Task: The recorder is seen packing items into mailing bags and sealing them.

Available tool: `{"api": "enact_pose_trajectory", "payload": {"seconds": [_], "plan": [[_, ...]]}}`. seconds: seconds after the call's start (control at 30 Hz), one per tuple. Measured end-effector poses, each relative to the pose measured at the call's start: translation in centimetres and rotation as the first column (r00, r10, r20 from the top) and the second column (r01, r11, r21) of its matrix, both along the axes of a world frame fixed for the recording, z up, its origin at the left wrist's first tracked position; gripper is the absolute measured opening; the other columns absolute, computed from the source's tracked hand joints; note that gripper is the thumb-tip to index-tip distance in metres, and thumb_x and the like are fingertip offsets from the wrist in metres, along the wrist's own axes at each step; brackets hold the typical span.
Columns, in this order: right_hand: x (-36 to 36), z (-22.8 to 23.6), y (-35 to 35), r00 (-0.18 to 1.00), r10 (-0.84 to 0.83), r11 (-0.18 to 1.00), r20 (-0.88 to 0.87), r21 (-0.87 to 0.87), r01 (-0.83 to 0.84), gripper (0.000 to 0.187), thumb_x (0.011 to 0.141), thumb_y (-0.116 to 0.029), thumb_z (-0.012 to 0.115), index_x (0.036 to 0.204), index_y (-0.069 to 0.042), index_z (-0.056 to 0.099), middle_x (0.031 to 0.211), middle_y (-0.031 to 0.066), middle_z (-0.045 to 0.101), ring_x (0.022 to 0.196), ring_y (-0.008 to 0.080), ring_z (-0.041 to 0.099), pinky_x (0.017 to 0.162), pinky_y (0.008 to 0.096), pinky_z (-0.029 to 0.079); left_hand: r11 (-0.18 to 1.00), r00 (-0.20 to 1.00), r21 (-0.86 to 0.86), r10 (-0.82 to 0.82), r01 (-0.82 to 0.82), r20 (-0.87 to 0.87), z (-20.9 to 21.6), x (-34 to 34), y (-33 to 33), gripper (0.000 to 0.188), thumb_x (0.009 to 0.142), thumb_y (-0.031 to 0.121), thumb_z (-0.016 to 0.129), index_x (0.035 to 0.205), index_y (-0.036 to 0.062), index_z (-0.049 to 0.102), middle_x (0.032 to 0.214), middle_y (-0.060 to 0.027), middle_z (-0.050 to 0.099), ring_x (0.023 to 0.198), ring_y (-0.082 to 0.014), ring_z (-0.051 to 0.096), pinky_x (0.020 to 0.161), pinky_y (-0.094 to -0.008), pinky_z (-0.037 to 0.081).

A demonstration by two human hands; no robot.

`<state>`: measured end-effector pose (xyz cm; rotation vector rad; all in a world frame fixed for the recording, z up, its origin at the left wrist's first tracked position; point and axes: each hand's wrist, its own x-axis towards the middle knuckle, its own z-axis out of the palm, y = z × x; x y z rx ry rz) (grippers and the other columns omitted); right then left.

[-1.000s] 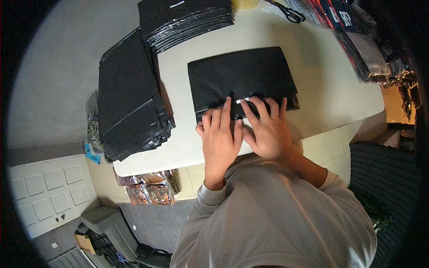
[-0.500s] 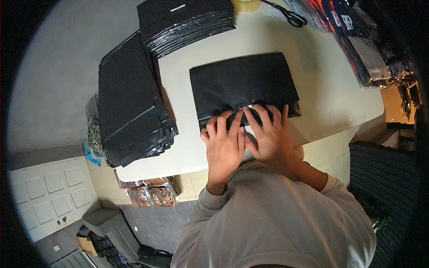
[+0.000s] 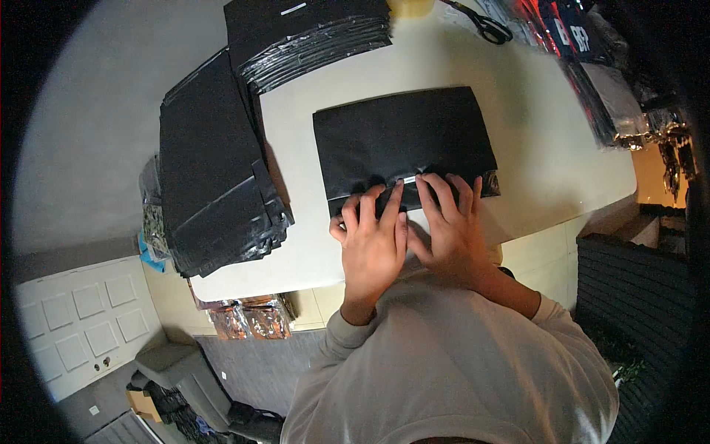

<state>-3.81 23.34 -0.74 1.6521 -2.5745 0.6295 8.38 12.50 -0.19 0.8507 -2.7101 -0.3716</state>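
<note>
A flat black bag (image 3: pixel 403 133) lies on the white table in front of me, a shinier strip showing along its near edge. Near the middle of that edge is a small white label (image 3: pixel 408 180). My left hand (image 3: pixel 371 240) presses its fingertips onto the near left part of the bag, fingers spread. To the right of the label, my right hand (image 3: pixel 452 233) rests its spread fingers on the same edge. Both hands are open, and neither grips anything. Parts of the near edge are hidden under my fingers.
Two stacks of similar black bags, a left stack (image 3: pixel 211 148) and a far one (image 3: pixel 310 44), stand on the white table (image 3: pixel 547 155). Black-handled scissors (image 3: pixel 492 29) and a yellowish tape roll (image 3: pixel 410 7) lie at the far edge. Clear-wrapped packets (image 3: pixel 610 103) are piled far right.
My right hand has shifted slightly to the right, so more of the white label shows between the hands. My left hand stays nearly in place on the bag.
</note>
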Motion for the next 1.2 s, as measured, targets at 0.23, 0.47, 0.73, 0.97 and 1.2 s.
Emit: {"api": "enact_pose_trajectory", "payload": {"seconds": [0.23,0.47,0.73,0.97,1.2], "plan": [[-0.11,-0.06,0.01,1.000,0.015,1.000,-0.004,-0.012,-0.015,0.072,0.088,-0.042,0.069,0.143,0.003,0.055,0.147,0.0150,0.049,0.132,0.0426,0.043,0.114,0.0781,0.024,1.000,1.000,-0.016,-0.008,0.007,-0.015,0.01,-0.10,-0.05,0.042,0.103,0.030,0.056,0.141,0.0156,0.066,0.138,-0.0098,0.055,0.128,-0.0304,0.046,0.102,-0.0529,0.030],[-0.15,-0.21,0.07,1.000,0.010,1.000,-0.011,-0.028,-0.010,0.071,0.087,-0.041,0.069,0.142,0.003,0.056,0.146,0.0151,0.050,0.131,0.0433,0.044,0.113,0.0782,0.025,1.000,1.000,-0.012,-0.013,0.013,-0.024,0.02,-0.10,-0.01,0.042,0.104,0.030,0.056,0.141,0.0137,0.066,0.138,-0.0098,0.054,0.127,-0.0305,0.046,0.101,-0.0521,0.030],[-0.17,-0.07,0.12,1.000,0.009,1.000,-0.008,0.005,-0.008,0.074,0.086,-0.041,0.071,0.145,0.001,0.054,0.146,0.0148,0.049,0.132,0.0422,0.043,0.114,0.0761,0.025,0.999,0.999,-0.029,-0.021,0.020,-0.026,0.00,-0.14,-0.06,0.042,0.105,0.031,0.054,0.141,0.0137,0.066,0.139,-0.0100,0.055,0.127,-0.0308,0.046,0.101,-0.0511,0.030],[0.03,-0.05,0.04,1.000,-0.009,1.000,-0.003,-0.004,0.009,0.077,0.086,-0.043,0.069,0.148,0.000,0.052,0.147,0.0142,0.048,0.133,0.0416,0.043,0.116,0.0764,0.022,1.000,0.997,0.017,-0.002,0.003,-0.072,-0.14,0.07,-0.10,0.047,0.103,0.031,0.057,0.147,0.0142,0.061,0.140,-0.0097,0.054,0.128,-0.0308,0.045,0.104,-0.0509,0.029],[-0.06,0.11,0.25,0.999,-0.029,0.998,0.033,-0.058,0.031,0.077,0.084,-0.039,0.072,0.149,-0.002,0.051,0.146,0.0153,0.047,0.133,0.0409,0.044,0.117,0.0747,0.022,0.996,0.986,0.081,0.042,-0.029,-0.164,-0.01,0.18,-0.18,0.052,0.097,0.025,0.065,0.148,0.0159,0.059,0.135,-0.0109,0.056,0.124,-0.0340,0.046,0.106,-0.0515,0.029]]}}
